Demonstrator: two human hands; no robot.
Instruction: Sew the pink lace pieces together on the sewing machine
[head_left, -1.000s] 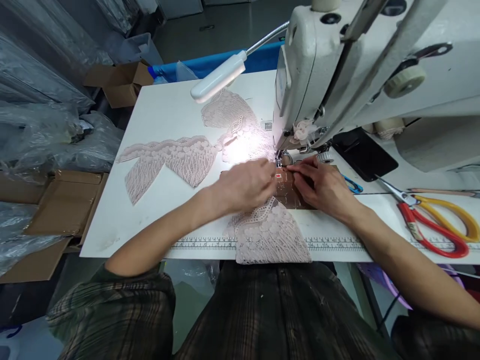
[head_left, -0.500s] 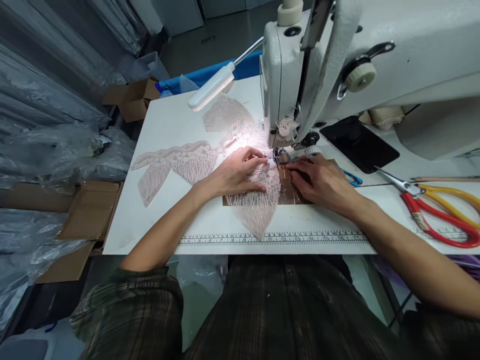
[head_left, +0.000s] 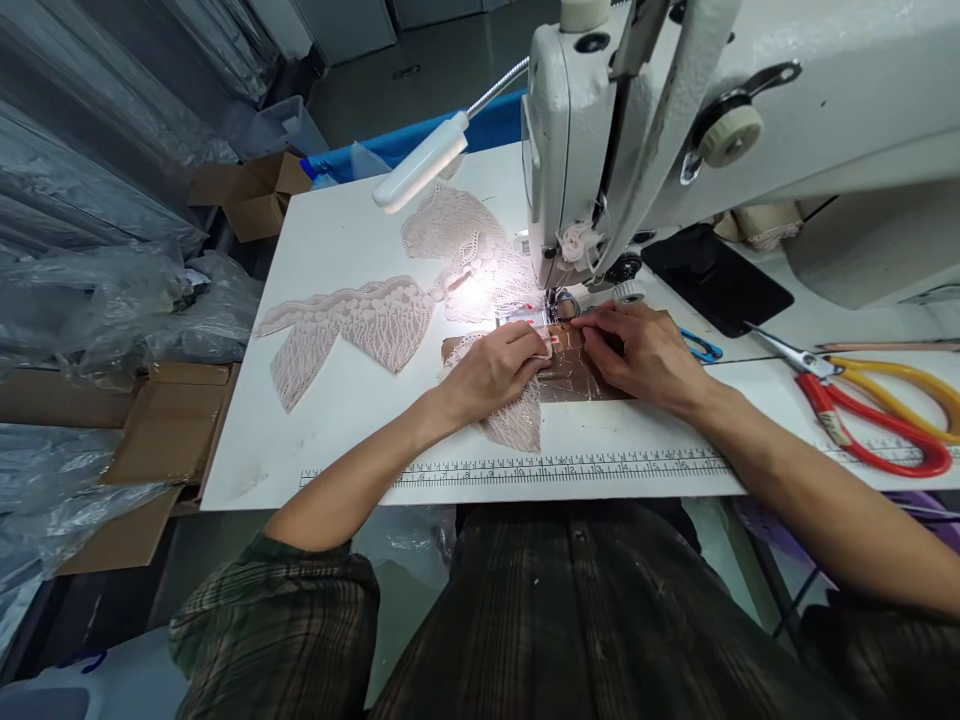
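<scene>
Our left hand pinched the lace piece over the brown plate, near the sewing foot. Our right hand was close by; we couldn't tell if its fingers pinched anything. Keeping the lace flat and fingertips clear seemed wise.

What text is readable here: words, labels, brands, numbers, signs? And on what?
"12", "13", "14", "15", "16": on the ruler along the table's near edge; its other numbers are harder to make out.
Sticker on the scissors' red handle: too small to read.
Small label on the table beside the sewing machine: too small to read.
No readable word or brand.
</scene>
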